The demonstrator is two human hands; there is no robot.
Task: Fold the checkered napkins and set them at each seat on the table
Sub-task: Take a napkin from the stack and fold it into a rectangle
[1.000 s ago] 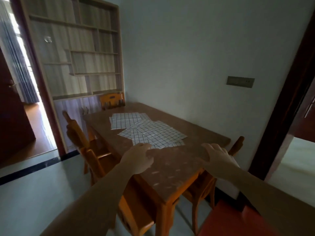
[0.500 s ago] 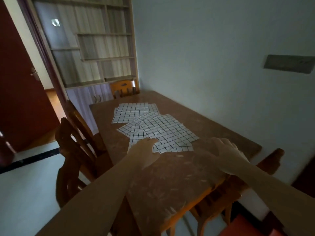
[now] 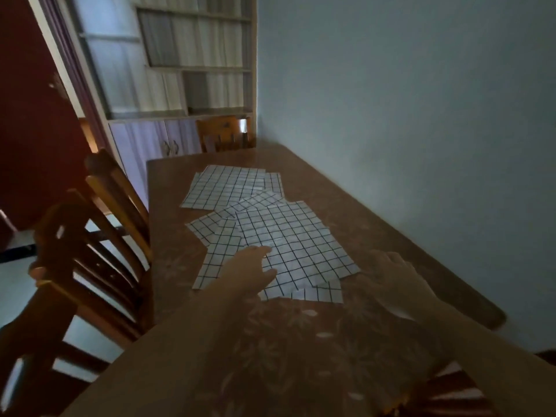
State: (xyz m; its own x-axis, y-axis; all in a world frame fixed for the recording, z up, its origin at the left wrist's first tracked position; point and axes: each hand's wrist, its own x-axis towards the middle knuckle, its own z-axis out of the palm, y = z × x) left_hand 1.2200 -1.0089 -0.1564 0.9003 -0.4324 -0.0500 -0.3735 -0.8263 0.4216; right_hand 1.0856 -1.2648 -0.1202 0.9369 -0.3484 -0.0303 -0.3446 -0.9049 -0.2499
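Before me stands a brown rectangular table with a faint flower pattern [image 3: 301,335], its long side against the wall. On it lie white checkered paper napkins: a loose overlapping pile [image 3: 288,236] near me, and another flat group [image 3: 231,186] just behind, slightly overlapped.

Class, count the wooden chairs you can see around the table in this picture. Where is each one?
3: one at the far end, two along the left side. Others may be hidden.

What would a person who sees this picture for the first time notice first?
The bright checkered napkins stand out, spread overlapping on the middle of the dark brown table. Next come the two hands: the left hand reaches onto the near napkins, and the right hand is just right of them.
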